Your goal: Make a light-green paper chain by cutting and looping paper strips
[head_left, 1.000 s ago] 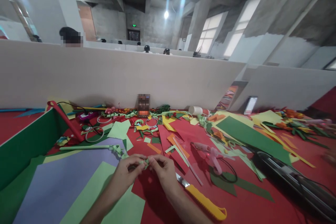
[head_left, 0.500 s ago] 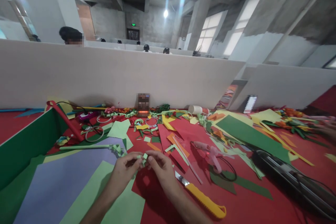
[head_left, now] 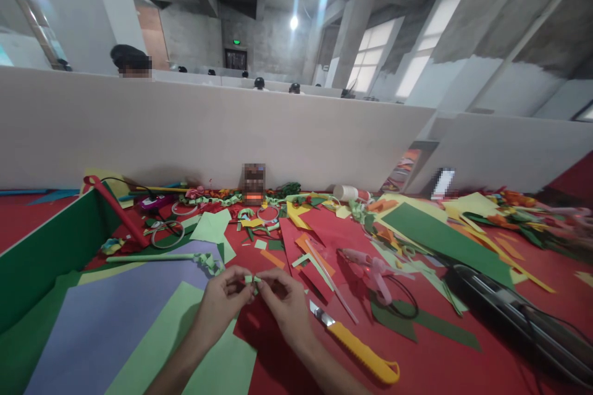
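we note a small light green paper piece (head_left: 252, 278) pinched between the fingertips of the left hand (head_left: 223, 300) and right hand (head_left: 283, 302), both closed on it, just above the red table (head_left: 463, 370). gripping both ends, we judge, steadies so small a scrap. a light green sheet (head_left: 227, 367) lies under the left forearm. a yellow utility knife (head_left: 361, 352), blade out, lies just beside the right wrist, with a pink glue gun (head_left: 373, 266) farther right.

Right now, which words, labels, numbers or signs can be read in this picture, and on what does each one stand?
None can be read.
Green sign above the far door: too small.
Box by the partition: blurred.
Pinched green paper piece: no print visible.
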Demonstrator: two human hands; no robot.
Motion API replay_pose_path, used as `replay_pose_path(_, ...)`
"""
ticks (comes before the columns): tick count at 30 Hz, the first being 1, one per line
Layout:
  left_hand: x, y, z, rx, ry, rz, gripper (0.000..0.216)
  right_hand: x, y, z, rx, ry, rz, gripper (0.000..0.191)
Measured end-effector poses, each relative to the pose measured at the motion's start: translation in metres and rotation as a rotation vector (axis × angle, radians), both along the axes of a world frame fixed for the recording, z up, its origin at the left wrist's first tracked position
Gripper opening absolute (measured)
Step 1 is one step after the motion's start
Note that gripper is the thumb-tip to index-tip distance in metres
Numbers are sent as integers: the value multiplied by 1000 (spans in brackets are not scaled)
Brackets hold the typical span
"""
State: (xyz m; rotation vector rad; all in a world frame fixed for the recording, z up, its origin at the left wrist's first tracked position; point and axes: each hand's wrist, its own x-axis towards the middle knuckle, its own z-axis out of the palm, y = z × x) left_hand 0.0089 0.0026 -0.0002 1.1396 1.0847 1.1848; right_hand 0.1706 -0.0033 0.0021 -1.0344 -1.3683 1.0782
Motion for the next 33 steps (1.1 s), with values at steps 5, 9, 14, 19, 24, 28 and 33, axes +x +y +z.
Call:
replay_pose_path(5, 0, 0, 6, -27, 29, -10, 35, -2, 0, 3, 41, -37, 13, 18)
replay_pose_path(9, -1, 0, 8, -21, 66, 23, 30, -1, -6, 17, 27, -127, 31, 18)
replay_pose_path(14, -4, 1, -2, 2, 92, 111, 26, 60, -41, 35, 46, -428, -62, 25)
replay_pose_path(19, -3, 0, -4, 104, 119, 140, 20, 177, -57, 18, 36, -650, -698, 51)
replay_pose_path(24, -2, 1, -6, 196, 155, 125, 18, 228, -18, 10, 8, -832, -642, 57)
replay_pose_path(28, -4, 3, -9, 205, 176, 123, 20, 223, 11, 19, -63, -896, -427, 52)
replay_pose_path(33, -7, 4, -11, 204, 183, 129, 20, 229, 8, 28, -80, -737, -482, 47)
